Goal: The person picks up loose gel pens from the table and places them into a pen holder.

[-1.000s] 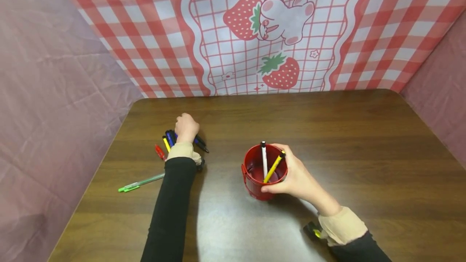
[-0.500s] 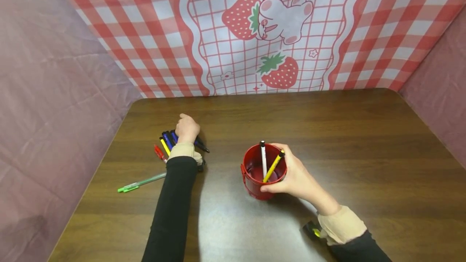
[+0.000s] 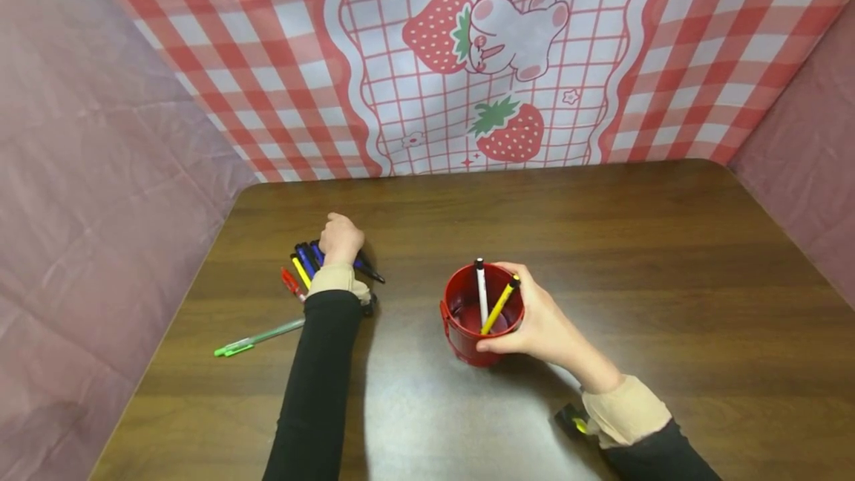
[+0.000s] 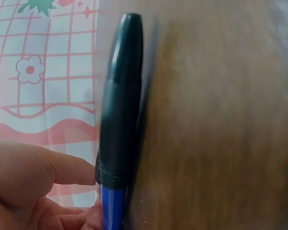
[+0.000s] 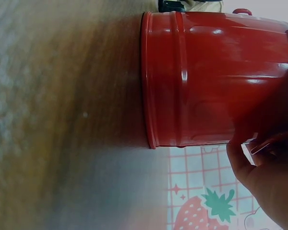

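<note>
In the head view, my left hand (image 3: 342,237) is at the back left of the table, fingers curled and partly hidden behind the wrist. The left wrist view shows its fingers pinching a blue marker with a black cap (image 4: 120,105). My right hand (image 3: 544,321) grips the side of a small red metal bucket (image 3: 461,344), thumb at the near rim. Inside the bucket lean a white marker (image 3: 482,292) with a black cap and a yellow marker (image 3: 499,306). In the right wrist view the bucket (image 5: 216,76) stands on its base against the table.
Left of my left hand lie several blue and black markers (image 3: 306,258), a yellow marker (image 3: 300,270) and a red pen (image 3: 291,282). A green pen (image 3: 257,338) lies nearer, partly under the left sleeve. A strawberry-print cloth (image 3: 434,110) hangs behind the wooden table (image 3: 601,243).
The left hand has shifted only slightly around the pens. The right hand and the bucket stay in place; the head view drifts a little.
</note>
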`<state>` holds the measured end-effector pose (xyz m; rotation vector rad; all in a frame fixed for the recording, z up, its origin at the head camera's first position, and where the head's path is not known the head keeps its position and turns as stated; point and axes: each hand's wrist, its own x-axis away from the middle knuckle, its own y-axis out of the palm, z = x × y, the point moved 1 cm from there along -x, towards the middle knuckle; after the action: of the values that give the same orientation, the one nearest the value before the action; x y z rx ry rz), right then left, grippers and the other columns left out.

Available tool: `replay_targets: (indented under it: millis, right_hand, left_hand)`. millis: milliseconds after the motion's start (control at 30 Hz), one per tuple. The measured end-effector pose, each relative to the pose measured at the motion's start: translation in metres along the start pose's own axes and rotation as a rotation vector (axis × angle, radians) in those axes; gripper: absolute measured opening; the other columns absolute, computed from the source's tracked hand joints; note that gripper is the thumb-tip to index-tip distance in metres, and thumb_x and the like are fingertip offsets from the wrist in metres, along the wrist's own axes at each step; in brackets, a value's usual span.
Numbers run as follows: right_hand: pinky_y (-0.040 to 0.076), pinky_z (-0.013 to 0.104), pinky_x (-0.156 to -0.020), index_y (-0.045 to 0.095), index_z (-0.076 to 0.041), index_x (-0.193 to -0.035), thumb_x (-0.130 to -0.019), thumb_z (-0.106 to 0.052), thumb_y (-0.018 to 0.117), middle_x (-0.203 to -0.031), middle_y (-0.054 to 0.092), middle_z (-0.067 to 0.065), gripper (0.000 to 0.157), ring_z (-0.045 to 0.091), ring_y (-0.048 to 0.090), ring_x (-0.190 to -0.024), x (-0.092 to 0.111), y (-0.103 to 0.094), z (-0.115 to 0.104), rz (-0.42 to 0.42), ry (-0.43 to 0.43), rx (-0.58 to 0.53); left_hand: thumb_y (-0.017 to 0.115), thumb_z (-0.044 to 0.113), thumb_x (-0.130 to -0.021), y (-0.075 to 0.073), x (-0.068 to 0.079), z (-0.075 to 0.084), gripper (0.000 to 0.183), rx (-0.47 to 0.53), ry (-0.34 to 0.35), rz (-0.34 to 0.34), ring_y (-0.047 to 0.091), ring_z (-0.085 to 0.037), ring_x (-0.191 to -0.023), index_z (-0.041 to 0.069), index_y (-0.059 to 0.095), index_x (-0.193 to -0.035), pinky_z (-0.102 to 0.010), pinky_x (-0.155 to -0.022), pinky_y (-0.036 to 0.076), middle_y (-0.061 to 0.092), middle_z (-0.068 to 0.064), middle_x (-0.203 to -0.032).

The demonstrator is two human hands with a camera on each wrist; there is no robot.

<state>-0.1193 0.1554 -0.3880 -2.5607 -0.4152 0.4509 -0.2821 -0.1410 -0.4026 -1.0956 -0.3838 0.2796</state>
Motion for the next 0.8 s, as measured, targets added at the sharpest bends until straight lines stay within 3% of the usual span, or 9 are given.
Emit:
replay_targets:
  millis: [800]
  right_hand:
    - [0.050,0.032,-0.082,0.032,-0.013,-0.129,-0.053,-0.031,0.087,-0.122,0.049,-0.001,0.096,0.014,0.049,-0.106,-0.0005,0.0006,0.0022,0.005,0.000,0.003]
  left_hand:
    - [0.056,0.026,-0.079,-0.0027,0.0007,-0.0021,0.055,0.009,0.016,-0.023,0.053,-0.040,-0.106,-0.007,0.039,-0.119,-0.047,-0.084,0.046,0.054,-0.028,-0.115]
